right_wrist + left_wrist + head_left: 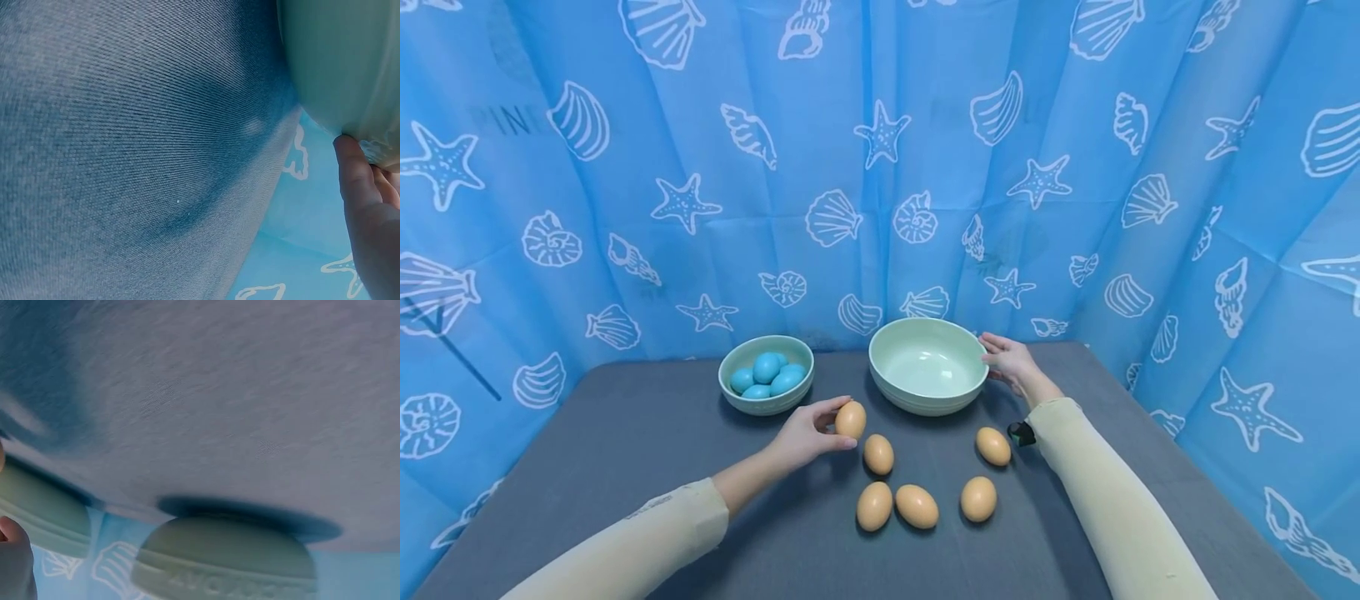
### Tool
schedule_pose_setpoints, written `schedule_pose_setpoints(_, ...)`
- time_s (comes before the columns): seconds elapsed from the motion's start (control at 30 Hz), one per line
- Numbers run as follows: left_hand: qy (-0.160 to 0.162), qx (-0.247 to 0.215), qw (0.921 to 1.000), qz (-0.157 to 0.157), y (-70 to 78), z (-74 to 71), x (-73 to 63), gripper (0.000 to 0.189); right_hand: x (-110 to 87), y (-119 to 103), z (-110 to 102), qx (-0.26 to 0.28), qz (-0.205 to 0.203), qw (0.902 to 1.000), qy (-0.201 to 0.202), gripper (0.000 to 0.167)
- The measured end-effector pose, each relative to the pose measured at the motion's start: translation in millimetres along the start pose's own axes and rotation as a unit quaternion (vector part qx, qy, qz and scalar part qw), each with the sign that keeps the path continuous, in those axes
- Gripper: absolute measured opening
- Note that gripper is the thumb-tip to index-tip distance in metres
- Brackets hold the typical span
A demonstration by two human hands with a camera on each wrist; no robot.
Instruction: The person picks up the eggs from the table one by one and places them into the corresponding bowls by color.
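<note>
In the head view my left hand (805,433) pinches a brown egg (851,420) between thumb and fingers, just above the table. My right hand (1011,365) grips the right rim of the large pale green bowl (928,404); in the right wrist view its fingers (356,172) touch the bowl's outer wall (344,69). No eggs show inside this bowl. Several more brown eggs lie on the table in front of it, among them one egg (878,455) close below my left hand and another egg (993,447) near my right wrist.
A smaller green bowl (767,406) with several blue eggs (767,367) stands left of the large one. The dark grey table (647,442) ends at the back against a blue curtain (865,275) with white shell prints.
</note>
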State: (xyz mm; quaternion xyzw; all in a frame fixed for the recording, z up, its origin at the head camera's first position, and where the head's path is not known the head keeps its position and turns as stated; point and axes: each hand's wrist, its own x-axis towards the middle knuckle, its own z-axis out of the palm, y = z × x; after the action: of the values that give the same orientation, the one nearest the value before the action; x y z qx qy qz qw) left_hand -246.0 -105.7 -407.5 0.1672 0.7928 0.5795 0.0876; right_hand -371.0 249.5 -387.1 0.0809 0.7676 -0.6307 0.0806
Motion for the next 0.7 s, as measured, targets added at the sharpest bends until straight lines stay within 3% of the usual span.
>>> schedule_pose_setpoints(0.37, 0.041, -0.034, 0.9982, -0.028, 12.2, 12.7, 17.4, 0.07, -2.5, 0, 0, 0.019, -0.004, 0.9998, -0.009, 0.059)
schedule_pose_setpoints(0.7, 0.071, -0.041, 0.9965, -0.018, 17.1, 19.0, 32.7, 0.067, -2.0, 1, 0, 0.018, -0.005, 0.9998, -0.009, 0.06)
